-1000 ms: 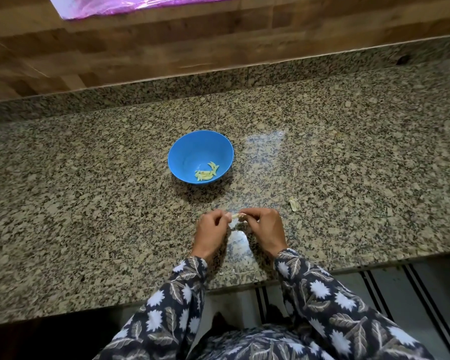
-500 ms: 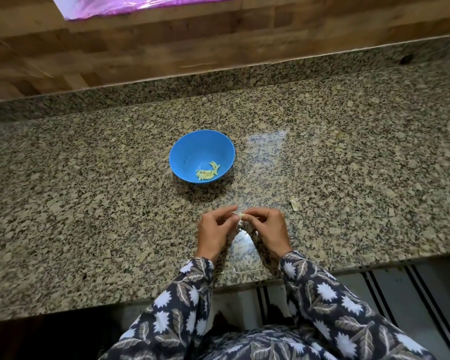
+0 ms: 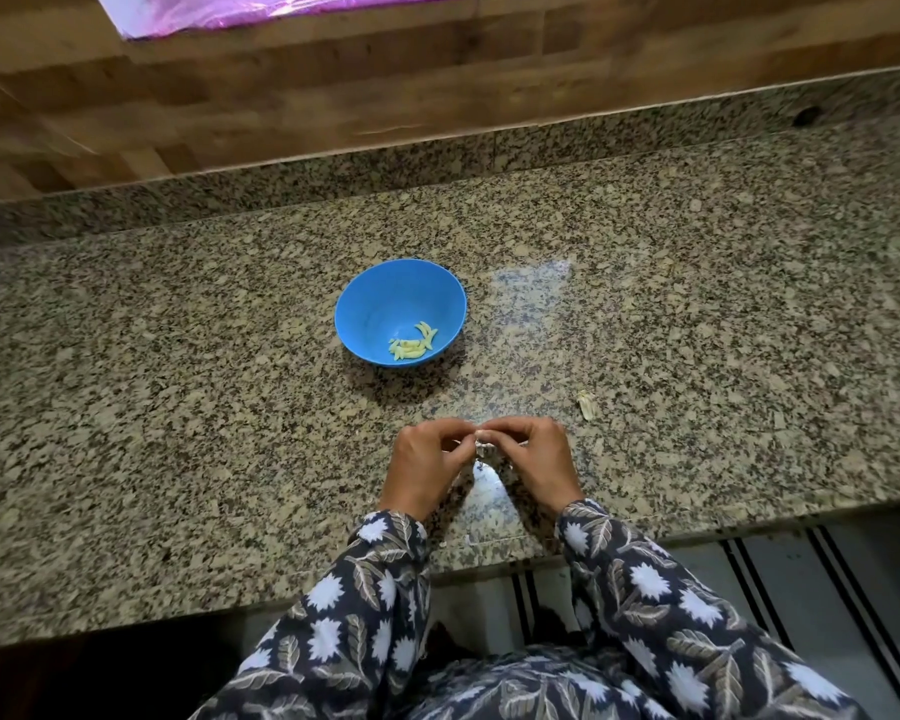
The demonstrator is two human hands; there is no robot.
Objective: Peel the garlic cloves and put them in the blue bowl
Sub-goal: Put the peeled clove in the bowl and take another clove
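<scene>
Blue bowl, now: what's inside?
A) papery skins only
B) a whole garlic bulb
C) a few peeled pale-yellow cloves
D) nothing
C: a few pale-yellow peeled cloves lie in the bottom of the blue bowl. The left hand and right hand pinch another garlic clove above the counter, apart from the bowl.

The speckled granite counter [image 3: 178, 407] spreads wide under my left hand [image 3: 427, 465] and right hand [image 3: 536, 462], which pinch a garlic clove [image 3: 481, 448] between them. The blue bowl [image 3: 365, 304] stands on the stone beyond my grip, slightly to its left and apart from it. A small pale garlic piece [image 3: 586, 404] lies near my right hand, just beyond it and to its right.
</scene>
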